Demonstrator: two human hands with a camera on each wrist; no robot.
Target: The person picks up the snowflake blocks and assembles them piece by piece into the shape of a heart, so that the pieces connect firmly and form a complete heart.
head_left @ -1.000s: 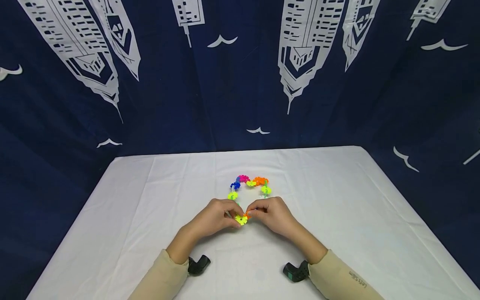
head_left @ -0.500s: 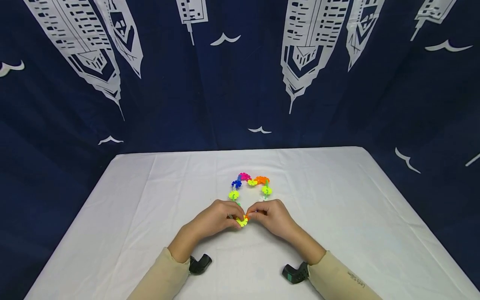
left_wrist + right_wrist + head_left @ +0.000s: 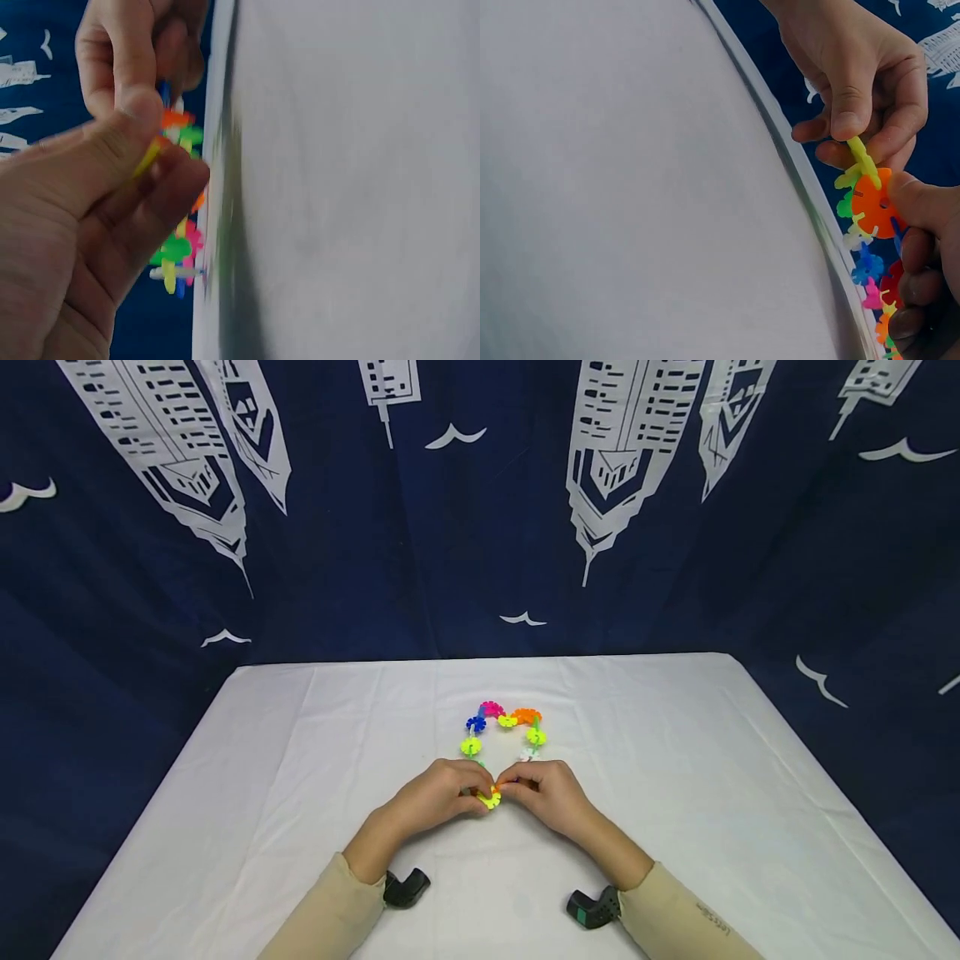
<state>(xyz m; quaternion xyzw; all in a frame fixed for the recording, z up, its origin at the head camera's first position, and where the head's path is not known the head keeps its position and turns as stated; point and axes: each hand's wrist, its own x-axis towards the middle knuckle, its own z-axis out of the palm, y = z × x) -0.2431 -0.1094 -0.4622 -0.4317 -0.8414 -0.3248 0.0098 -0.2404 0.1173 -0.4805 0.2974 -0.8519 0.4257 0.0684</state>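
Observation:
A loop of colourful snowflake discs, small notched plastic pieces slotted together, lies on the white table, with a blue disc (image 3: pixel 476 724) and an orange one (image 3: pixel 527 716) in its far part. At its near end my left hand (image 3: pixel 438 795) pinches a yellow snowflake disc (image 3: pixel 491 801) between thumb and fingers. My right hand (image 3: pixel 551 792) pinches an orange snowflake disc (image 3: pixel 873 204) close by its edge. In the right wrist view the yellow disc meets the orange disc's rim at a slant. Fingers hide parts of the loop's near side.
White cloth covers the table (image 3: pixel 337 735), which ends at a dark blue curtain (image 3: pixel 420 568) printed with white buildings and birds. Black wrist-worn devices sit on the left cuff (image 3: pixel 406 888) and the right cuff (image 3: pixel 592 908).
The head view shifts slightly. Both hands keep their pinch at the same spot, and the left fingers now cover more of the yellow disc. The loop's far part has edged slightly away.

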